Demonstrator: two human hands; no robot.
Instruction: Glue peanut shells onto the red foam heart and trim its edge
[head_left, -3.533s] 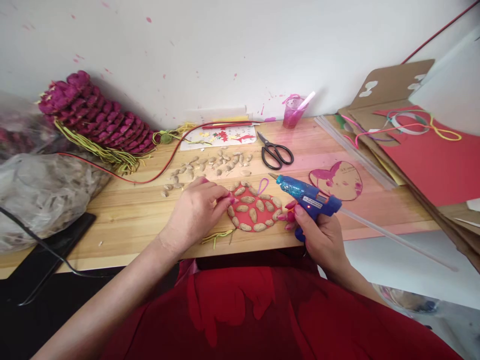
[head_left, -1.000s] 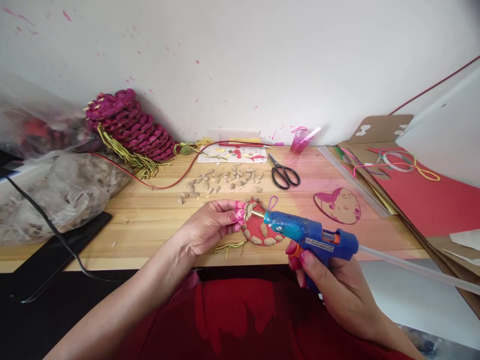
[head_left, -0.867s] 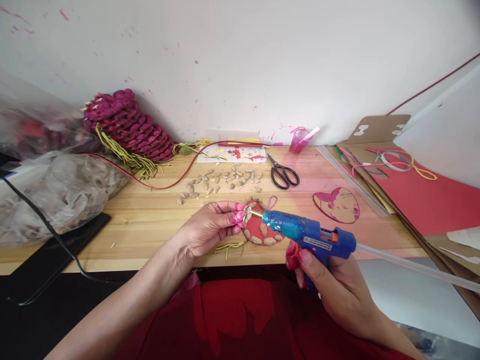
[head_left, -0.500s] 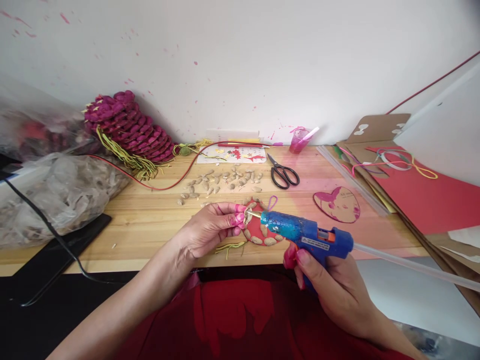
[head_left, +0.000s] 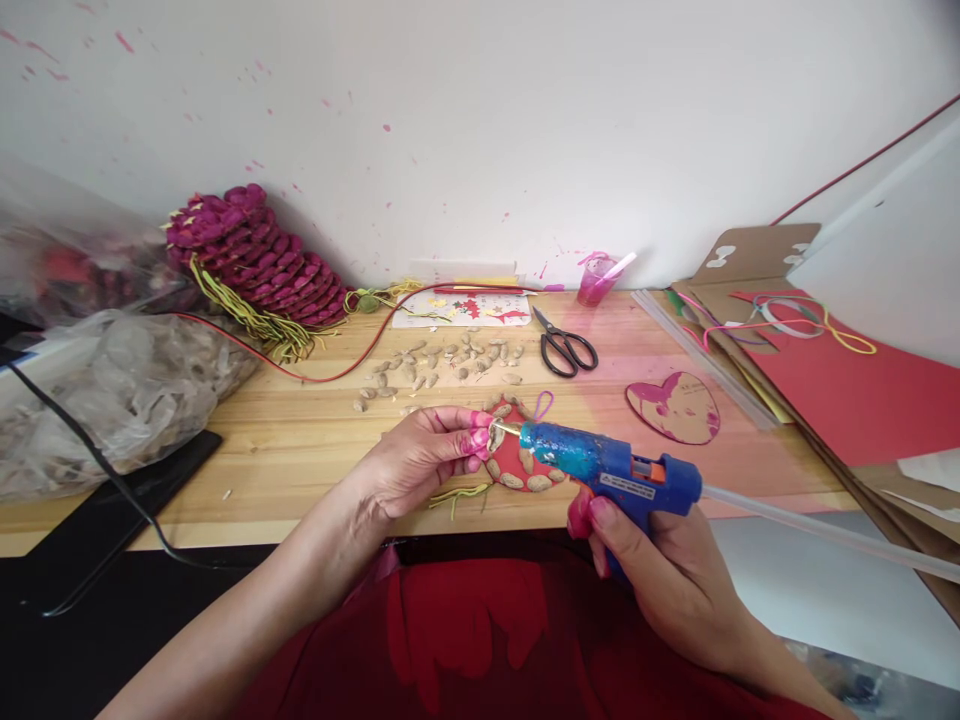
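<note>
My left hand, its fingertips stained pink, pinches a peanut shell. Against that shell rests the metal nozzle of a blue glue gun, which my right hand grips by the handle. A clear glue stick runs out of the gun's rear. Under the nozzle lies a red heart-shaped piece with peanut shells along its border and a purple loop at the top; the gun and my fingers hide part of it. Loose peanut shells are scattered beyond my left hand.
Black-handled scissors lie behind the gun, near a pink-stained cup. A painted cardboard heart sits to the right, beside red paper. At left are a bag of shells and a magenta shell-covered craft. A red cord crosses the table.
Both hands hold nearly the same pose, with the nozzle still at the peanut shell. The gun has shifted very slightly to the left.
</note>
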